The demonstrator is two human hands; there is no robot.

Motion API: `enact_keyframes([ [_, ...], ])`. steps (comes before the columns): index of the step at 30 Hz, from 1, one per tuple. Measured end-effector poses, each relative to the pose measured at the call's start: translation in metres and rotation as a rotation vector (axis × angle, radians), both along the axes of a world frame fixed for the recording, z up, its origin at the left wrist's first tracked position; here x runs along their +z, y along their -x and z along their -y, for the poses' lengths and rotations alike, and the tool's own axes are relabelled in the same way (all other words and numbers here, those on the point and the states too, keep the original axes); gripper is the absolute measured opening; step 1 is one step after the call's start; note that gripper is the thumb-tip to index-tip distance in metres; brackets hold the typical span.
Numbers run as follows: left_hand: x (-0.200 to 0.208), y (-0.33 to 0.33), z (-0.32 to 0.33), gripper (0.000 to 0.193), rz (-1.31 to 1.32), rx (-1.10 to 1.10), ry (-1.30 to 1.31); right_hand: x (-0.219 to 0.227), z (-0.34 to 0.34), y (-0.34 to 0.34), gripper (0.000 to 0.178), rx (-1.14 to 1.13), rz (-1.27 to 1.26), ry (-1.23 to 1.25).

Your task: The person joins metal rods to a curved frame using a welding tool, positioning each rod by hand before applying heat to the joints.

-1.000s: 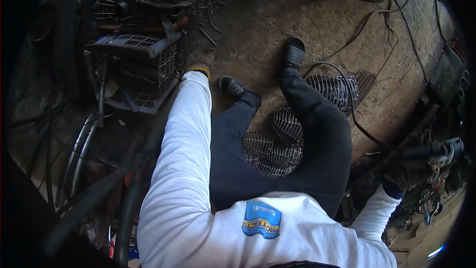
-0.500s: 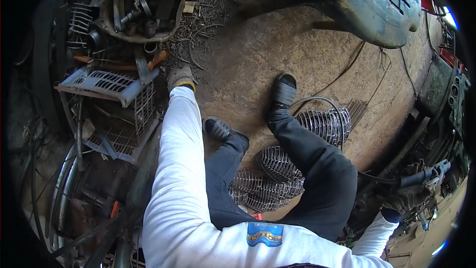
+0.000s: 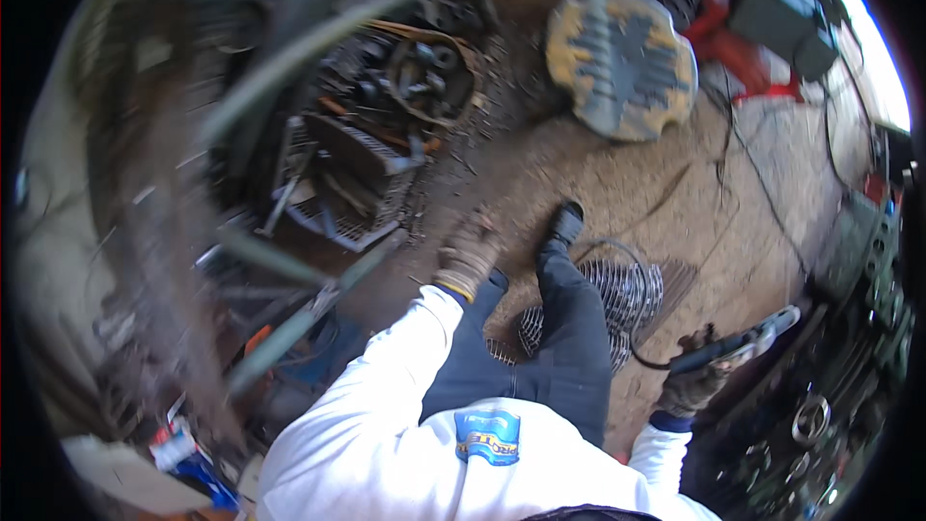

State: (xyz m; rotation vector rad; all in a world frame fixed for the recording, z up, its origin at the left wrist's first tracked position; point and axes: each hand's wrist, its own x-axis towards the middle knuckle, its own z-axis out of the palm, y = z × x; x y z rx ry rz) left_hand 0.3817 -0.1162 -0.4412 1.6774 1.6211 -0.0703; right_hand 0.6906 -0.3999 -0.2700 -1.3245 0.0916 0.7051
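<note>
My right hand (image 3: 693, 388), in a dark glove, is closed around the handle of a welding electrode holder (image 3: 738, 345). Its metal jaw end points up and right, and a black cable (image 3: 639, 352) runs from the handle's left end. My left hand (image 3: 471, 249), in a brown knitted glove with a yellow cuff edge, hangs over the floor in front of my left leg. Motion smears its fingers, so whether they hold anything cannot be told. Between and beside my legs lie curved bundles of metal links (image 3: 629, 291) on the floor.
Left of me stand a plastic crate (image 3: 362, 232) with metal pieces and a tub (image 3: 473, 87) of metal parts. A worn plastic stool (image 3: 627, 63) stands ahead. Beyond it is a red and dark machine (image 3: 772, 24). Metal parts (image 3: 810, 420) crowd the right side; cables cross the floor.
My left hand has come back from beside the crate and scrap pile toward my legs. My right hand has brought the electrode holder inward from the far right. The view has swung left.
</note>
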Motion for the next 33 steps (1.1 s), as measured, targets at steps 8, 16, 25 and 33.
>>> enact_keyframes([
  [8, 0.327, 0.009, -0.008, 0.029, 0.262, -0.471, -0.797, 0.093, -0.008, 0.009, 0.082, 0.241, 0.383, -0.023],
  [16, 0.514, 0.123, -0.005, 0.024, 0.228, 0.272, -1.083, 0.235, -0.156, -0.011, 0.084, 0.377, 0.503, -0.262],
  [25, 0.546, 0.297, -0.009, 0.021, 0.141, 0.700, -1.281, 0.262, -0.233, 0.039, 0.082, 0.607, 0.414, -0.456],
  [33, 0.480, 0.351, -0.079, 0.020, -0.103, 0.396, -1.187, 0.281, -0.262, 0.139, 0.084, 0.791, 0.111, -0.673],
])
